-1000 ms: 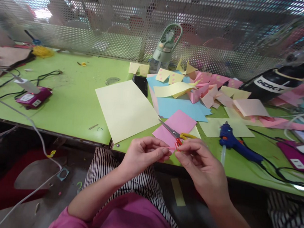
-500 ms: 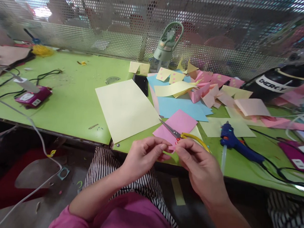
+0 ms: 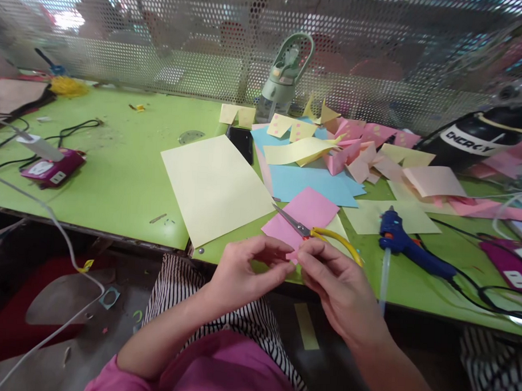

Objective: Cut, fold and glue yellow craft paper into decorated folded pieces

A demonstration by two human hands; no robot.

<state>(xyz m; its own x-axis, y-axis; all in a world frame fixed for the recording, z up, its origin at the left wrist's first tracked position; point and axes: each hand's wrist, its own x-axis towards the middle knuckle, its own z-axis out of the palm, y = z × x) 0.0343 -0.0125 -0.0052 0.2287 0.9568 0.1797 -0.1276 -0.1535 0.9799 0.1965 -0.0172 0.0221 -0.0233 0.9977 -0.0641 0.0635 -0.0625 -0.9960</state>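
Note:
A small scrap of pink paper (image 3: 292, 256) is pinched in the fingertips of my right hand (image 3: 341, 286). My left hand (image 3: 250, 272) is held right beside it, thumb and forefinger parted around the scrap's near end; whether they touch it is hard to see. Just beyond my hands, scissors with yellow handles (image 3: 334, 237) lie with their blades across a pink paper sheet (image 3: 314, 207). A large pale yellow sheet (image 3: 214, 188) rests to the left of them. Off to the right of my right hand is a blue glue gun (image 3: 399, 237) with a glue stick hanging from it.
Cut and folded paper pieces (image 3: 352, 150) pile over blue sheets (image 3: 308, 183). Behind them stand a green-lidded bottle (image 3: 279, 85) and a black bottle (image 3: 472, 140), before a perforated metal screen (image 3: 163, 49). A phone (image 3: 241, 142) lies under paper. A purple power strip (image 3: 54, 168) with cords sits left.
My left thumb and forefinger have spread apart from their pinch. My right hand stays nearly in place with the pink scrap. The view has shifted very slightly.

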